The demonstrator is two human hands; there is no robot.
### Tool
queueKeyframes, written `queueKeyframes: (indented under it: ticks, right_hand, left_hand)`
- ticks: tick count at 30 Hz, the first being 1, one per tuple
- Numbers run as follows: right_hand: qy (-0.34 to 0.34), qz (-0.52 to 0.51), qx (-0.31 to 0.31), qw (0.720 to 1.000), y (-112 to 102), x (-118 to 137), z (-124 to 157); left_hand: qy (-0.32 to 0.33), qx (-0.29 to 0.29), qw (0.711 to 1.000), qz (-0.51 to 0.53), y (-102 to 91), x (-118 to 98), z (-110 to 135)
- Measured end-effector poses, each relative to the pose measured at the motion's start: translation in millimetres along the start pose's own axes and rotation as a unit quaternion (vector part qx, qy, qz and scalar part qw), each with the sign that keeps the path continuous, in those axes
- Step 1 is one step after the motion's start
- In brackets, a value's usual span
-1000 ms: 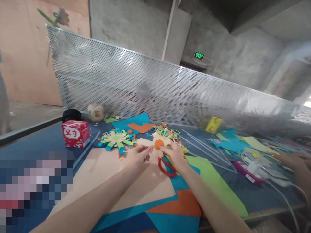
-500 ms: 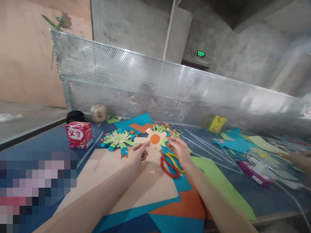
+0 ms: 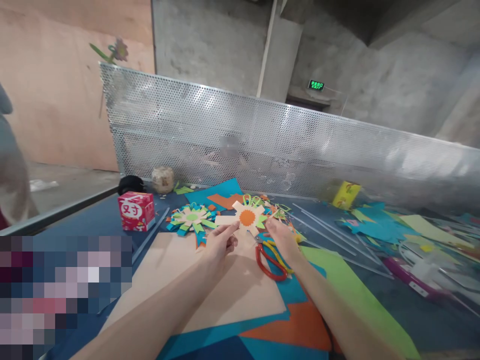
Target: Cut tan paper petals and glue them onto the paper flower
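My left hand (image 3: 222,240) is closed, pinching the left side of a felt-like flower (image 3: 247,218) with cream petals, an orange scalloped centre and some green at its edge. At the flower's right, my right hand (image 3: 282,239) has thumb and forefinger pressed together; a small pale bit shows at the tips, too small to name. Scissors (image 3: 270,264) with one red and one yellow handle lie under and beside my right hand, over the sheets. Beneath both hands spreads a cream sheet (image 3: 202,295). Left of the held flower rests a green, cream and blue layered flower (image 3: 191,218).
Blue and orange sheets (image 3: 292,322) and a green sheet (image 3: 356,295) lie at the right. A red box (image 3: 136,212), a jar (image 3: 162,180) and a yellow box (image 3: 345,195) stand farther back. Clear rods (image 3: 326,230) and a purple power strip (image 3: 408,280) lie right, before a perforated metal panel (image 3: 255,135).
The whole view has shifted, so things appear slightly farther right and lower. My right fingers have drawn together beside the flower. A blurred person shows at the left edge now.
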State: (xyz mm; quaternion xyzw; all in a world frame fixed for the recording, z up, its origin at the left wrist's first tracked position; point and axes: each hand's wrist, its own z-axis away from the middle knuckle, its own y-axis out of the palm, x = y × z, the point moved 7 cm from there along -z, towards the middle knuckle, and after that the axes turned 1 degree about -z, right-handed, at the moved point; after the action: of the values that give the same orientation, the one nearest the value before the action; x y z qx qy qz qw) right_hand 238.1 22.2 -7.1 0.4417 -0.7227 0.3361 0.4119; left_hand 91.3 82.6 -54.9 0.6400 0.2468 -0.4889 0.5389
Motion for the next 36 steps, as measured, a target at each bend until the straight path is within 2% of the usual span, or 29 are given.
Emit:
queueKeyframes:
  ticks: [5, 8, 14, 19, 27, 36]
  right_hand:
    - [0.004, 0.012, 0.019, 1.0, 6, -5, 1]
    - [0.01, 0.035, 0.014, 0.999, 2, -5, 1]
    - [0.007, 0.07, 0.011, 0.997, -5, -1, 0]
    - [0.011, 0.07, 0.024, 0.997, -2, -1, 0]
    - [0.032, 0.026, 0.03, 0.999, -2, -1, 0]
    - [0.079, -0.091, 0.044, 0.992, 11, -15, 4]
  left_hand:
    - [-0.019, 0.03, 0.999, -0.015, 5.6, 8, -2]
    - [-0.024, 0.023, 0.999, -0.036, 6.3, 7, -1]
    - [0.01, 0.018, 0.997, -0.075, 6.5, -5, 2]
    - [0.003, 0.017, 0.995, -0.095, 5.4, -2, 0]
    - [0.004, 0.03, 0.994, -0.107, 6.2, 0, -2]
    - [0.011, 0.043, 0.992, -0.119, 10.5, 1, -1]
